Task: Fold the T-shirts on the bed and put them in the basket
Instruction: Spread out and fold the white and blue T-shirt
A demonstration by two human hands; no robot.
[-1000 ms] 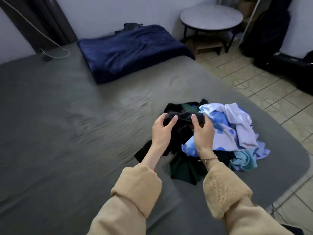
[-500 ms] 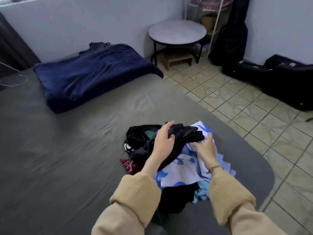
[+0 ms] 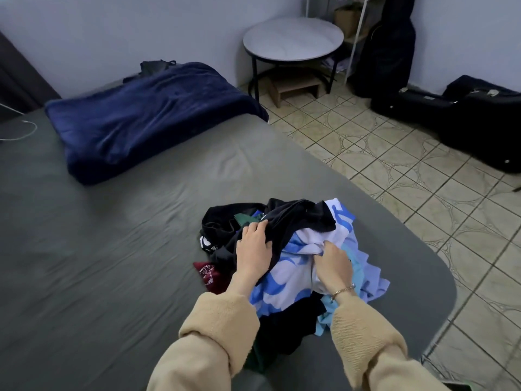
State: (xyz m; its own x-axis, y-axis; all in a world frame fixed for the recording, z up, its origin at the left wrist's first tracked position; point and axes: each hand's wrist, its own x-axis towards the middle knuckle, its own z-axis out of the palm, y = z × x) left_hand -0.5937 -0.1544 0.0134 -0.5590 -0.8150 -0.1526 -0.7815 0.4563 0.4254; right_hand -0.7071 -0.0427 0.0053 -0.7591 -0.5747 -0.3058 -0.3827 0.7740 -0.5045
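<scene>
A heap of crumpled T-shirts lies near the right edge of the grey bed [image 3: 118, 249]. On top is a black T-shirt [image 3: 298, 218], and my left hand [image 3: 253, 249] grips its cloth. Under it lies a white T-shirt with blue patches [image 3: 293, 277]; my right hand [image 3: 332, 263] pinches a fold of it. A maroon shirt with a white print [image 3: 207, 275], a dark green one [image 3: 245, 218] and light blue cloth [image 3: 369, 277] stick out of the heap. No basket is in view.
A folded navy blanket [image 3: 152, 119] lies at the head of the bed, with a white cable [image 3: 22, 131] at far left. On the tiled floor to the right stand a round table [image 3: 293, 39], a small wooden stool [image 3: 296, 86] and black cases [image 3: 456, 114].
Both hands held the black T-shirt up a second ago. They have since lowered it onto the heap, and my right hand has left it and taken hold of the white and blue shirt.
</scene>
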